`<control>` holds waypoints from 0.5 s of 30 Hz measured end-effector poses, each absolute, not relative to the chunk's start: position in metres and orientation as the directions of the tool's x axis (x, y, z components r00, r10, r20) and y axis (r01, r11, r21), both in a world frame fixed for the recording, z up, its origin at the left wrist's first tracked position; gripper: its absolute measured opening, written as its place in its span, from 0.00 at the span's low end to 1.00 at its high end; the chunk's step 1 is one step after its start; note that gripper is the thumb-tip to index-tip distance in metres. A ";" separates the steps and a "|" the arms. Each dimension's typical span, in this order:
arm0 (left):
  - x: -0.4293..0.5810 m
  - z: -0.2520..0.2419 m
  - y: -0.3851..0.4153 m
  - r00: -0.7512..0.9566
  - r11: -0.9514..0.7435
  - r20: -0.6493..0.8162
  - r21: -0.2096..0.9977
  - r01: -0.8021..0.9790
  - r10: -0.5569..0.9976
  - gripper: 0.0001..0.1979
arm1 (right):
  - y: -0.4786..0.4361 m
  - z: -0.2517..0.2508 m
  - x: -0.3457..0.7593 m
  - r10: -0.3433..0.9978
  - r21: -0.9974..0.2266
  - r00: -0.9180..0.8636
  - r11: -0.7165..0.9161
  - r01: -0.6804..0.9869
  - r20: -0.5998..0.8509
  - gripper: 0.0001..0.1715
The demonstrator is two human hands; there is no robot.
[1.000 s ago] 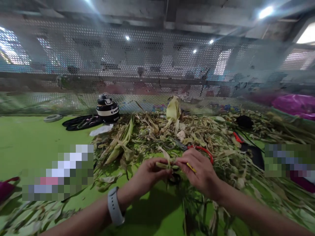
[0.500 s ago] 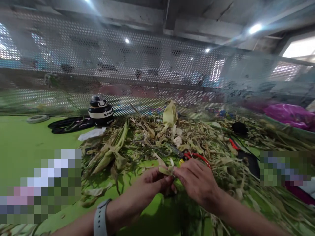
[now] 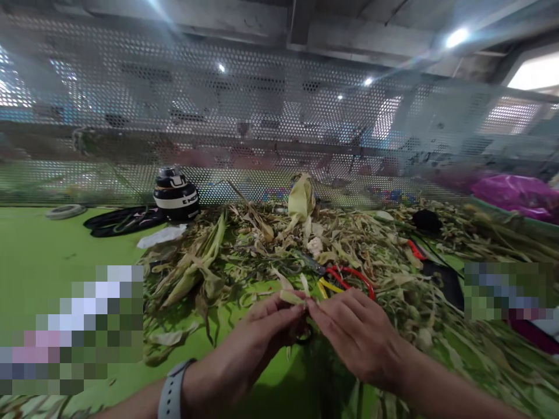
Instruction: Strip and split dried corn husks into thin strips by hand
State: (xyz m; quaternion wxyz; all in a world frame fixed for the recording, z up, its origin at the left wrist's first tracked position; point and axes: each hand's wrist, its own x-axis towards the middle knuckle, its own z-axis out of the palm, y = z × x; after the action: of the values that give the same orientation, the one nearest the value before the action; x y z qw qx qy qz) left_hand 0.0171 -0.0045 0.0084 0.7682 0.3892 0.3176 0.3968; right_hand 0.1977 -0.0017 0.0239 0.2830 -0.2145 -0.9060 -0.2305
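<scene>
Between my two hands is a pale green strip of husk [image 3: 292, 297], its loose ends sticking up. My left hand [image 3: 262, 331], with a grey watch band at the wrist, pinches it from the left. From the right, the fingertips of my right hand [image 3: 356, 331] press on the same strip. A small dark ring-shaped thing [image 3: 304, 336] shows just below my fingers; what it belongs to is hidden. Right behind my hands lie scissors with red handles [image 3: 356, 273] and a yellow-handled tool [image 3: 328, 286], partly covered by my right hand.
Dried husks and leaves [image 3: 257, 233] spread across the green table [image 3: 52, 250]. A black bottle [image 3: 176, 195] with a white band stands at the back left, near a black cord-like coil [image 3: 124, 221]. Behind rises a perforated metal screen [image 3: 262, 105]. A purple bag [image 3: 515, 195] is at right.
Both hands keep hold of the strip, their fingers shifting slightly around it. More of the yellow-handled tool and the dark ring shows now. The view has shifted a little.
</scene>
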 end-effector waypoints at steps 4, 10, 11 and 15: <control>0.020 0.000 -0.006 0.469 0.291 -0.096 0.885 -0.363 0.878 0.13 | -0.009 0.022 0.196 0.260 0.341 -0.736 0.756 0.558 0.625 0.14; 0.021 -0.003 -0.007 0.391 0.181 -0.035 0.921 -0.345 0.920 0.13 | -0.009 0.005 0.190 0.370 0.117 -0.634 0.798 0.591 0.680 0.15; 0.021 -0.004 -0.006 0.384 0.168 -0.031 0.930 -0.327 0.923 0.14 | -0.009 0.005 0.190 0.420 0.001 -0.592 0.816 0.579 0.688 0.15; 0.017 -0.008 -0.004 0.419 0.095 0.003 0.972 -0.214 0.908 0.15 | -0.005 0.015 0.190 0.643 -0.478 -0.380 0.758 0.444 0.665 0.12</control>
State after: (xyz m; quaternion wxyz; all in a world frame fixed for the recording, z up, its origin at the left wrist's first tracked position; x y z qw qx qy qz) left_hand 0.0172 -0.0041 -0.0077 0.6613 0.5218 0.3323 0.4243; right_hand 0.1902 -0.0053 0.0148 0.4485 -0.3300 -0.8233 0.1106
